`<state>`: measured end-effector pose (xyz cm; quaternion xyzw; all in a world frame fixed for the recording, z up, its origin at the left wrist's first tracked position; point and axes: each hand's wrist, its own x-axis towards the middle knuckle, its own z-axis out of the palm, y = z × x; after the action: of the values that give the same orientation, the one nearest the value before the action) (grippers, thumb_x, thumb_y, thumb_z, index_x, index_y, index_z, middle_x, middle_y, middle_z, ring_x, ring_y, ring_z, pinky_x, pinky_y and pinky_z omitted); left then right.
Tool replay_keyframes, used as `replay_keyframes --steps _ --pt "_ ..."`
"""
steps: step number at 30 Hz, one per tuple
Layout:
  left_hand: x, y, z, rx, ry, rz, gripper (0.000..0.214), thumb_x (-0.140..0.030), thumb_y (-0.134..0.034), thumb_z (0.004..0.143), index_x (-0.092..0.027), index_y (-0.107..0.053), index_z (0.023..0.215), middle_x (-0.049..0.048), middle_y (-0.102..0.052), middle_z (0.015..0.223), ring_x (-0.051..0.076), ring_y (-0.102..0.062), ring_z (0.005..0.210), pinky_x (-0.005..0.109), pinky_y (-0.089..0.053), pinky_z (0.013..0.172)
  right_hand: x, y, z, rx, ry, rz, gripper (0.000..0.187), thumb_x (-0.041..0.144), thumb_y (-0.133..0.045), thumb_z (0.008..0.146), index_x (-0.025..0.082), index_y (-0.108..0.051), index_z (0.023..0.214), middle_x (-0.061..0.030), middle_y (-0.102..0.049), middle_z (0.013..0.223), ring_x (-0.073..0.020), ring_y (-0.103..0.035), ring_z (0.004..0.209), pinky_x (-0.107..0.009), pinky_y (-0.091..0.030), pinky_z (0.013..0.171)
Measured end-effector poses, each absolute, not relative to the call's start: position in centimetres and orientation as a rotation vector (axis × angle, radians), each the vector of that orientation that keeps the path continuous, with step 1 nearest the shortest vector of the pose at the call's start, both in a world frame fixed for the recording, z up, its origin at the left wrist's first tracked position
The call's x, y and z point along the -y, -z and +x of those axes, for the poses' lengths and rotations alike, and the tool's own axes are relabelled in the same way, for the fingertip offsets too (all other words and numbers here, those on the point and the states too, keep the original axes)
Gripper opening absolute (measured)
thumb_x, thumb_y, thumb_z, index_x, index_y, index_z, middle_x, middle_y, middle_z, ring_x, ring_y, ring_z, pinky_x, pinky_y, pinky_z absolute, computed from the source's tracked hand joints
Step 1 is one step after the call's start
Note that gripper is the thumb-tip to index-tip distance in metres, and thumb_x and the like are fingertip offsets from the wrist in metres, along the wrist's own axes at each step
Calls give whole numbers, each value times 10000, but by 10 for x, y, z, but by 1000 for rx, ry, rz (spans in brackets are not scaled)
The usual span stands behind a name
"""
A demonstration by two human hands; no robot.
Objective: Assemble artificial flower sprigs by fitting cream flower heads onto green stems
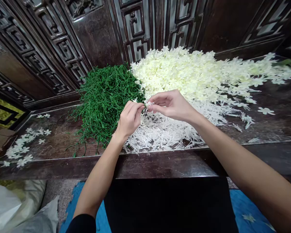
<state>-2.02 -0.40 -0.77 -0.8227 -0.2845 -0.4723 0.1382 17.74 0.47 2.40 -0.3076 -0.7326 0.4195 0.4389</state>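
Observation:
My left hand [129, 119] is closed in a pinch at the right edge of a pile of green plastic stems [106, 100]. A bit of green shows at its fingertips, apparently a stem, mostly hidden by the fingers. Thumb and fingers of my right hand [173, 104] pinch a small white artificial flower piece [149, 104], and the two hands' fingertips nearly meet there. Behind my right hand rises a heap of cream-white artificial flower petals [179, 74]. Below it spreads a pile of thin white spiky pieces [165, 134].
Finished-looking white flowers [21, 145] lie at the bench's left end, beside a cardboard box [0, 142]. A dark carved wooden backrest [99, 42] stands behind the piles. Loose petals [266, 111] are scattered to the right. Pale bags [21, 204] sit on the floor at lower left.

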Motion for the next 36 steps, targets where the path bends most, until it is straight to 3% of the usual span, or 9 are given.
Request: replay_keyframes --steps 10,15,26,32,36 --pt "4 10 -20 841 1249 -2403 153 -90 -481 956 -157 -615 986 59 -683 841 158 -563 770 297 -480 709 -6 -22 178 1883 -1039 -741 133 292 -709 791 182 -772 829 -45 -737 788 -179 -682 703 -395 -602 700" --pt "10 11 -15 990 1408 -2465 139 -126 -500 946 -158 -624 894 43 -658 773 140 -553 709 272 -447 635 -7 -14 174 1891 -974 -738 129 266 -649 827 195 -754 802 -35 -729 774 -159 -666 676 -371 -596 682" --pt "16 0 -12 1650 1820 -2716 211 -253 -579 902 -159 -656 729 -13 -576 588 95 -462 526 236 -361 523 -6 -5 165 2036 -324 -638 284 194 -471 860 236 -711 714 2 -688 632 -142 -609 579 -302 -498 523" --pt "12 7 -13 1133 1632 -2483 160 -157 -587 897 -160 -709 792 10 -640 645 120 -485 595 274 -417 588 -5 -7 166 1947 -608 -655 248 196 -526 830 212 -704 659 4 -661 564 -118 -556 486 -266 -444 430" --pt "6 13 -16 827 1432 -2400 158 -113 -557 909 -163 -697 857 10 -620 638 133 -478 619 279 -428 587 -4 -13 170 1882 -914 -771 199 240 -632 818 193 -715 643 -12 -681 593 -123 -585 505 -278 -484 458"
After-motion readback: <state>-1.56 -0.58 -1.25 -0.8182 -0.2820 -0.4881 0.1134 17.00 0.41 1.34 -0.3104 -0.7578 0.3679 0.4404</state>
